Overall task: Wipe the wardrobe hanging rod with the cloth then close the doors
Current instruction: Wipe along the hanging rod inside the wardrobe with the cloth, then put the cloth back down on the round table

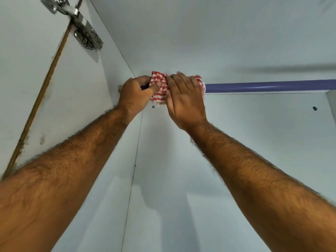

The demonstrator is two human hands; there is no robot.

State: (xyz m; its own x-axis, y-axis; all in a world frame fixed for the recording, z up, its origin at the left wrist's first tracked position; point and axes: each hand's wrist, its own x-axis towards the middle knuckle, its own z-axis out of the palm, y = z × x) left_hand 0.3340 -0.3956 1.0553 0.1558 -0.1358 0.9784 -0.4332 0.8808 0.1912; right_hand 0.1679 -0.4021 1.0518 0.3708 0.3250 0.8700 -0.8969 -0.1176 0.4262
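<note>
A purple hanging rod [269,86] runs across the top of the white wardrobe from the left side wall to the right. A red and white checked cloth [160,86] is wrapped over the rod near its left end. My left hand [135,96] grips the cloth's left part, right by the side wall. My right hand [185,99] lies over the cloth's right part and presses it onto the rod. The rod under the cloth and hands is hidden. Only a sliver of the open left door [21,51] shows at the left.
A metal hinge [80,24] joins the left door to the left side wall [101,106] at the top left. The wardrobe's top panel [200,33] is just above the rod. The back panel [254,142] has small holes. A right inner wall [331,104] shows at the far right.
</note>
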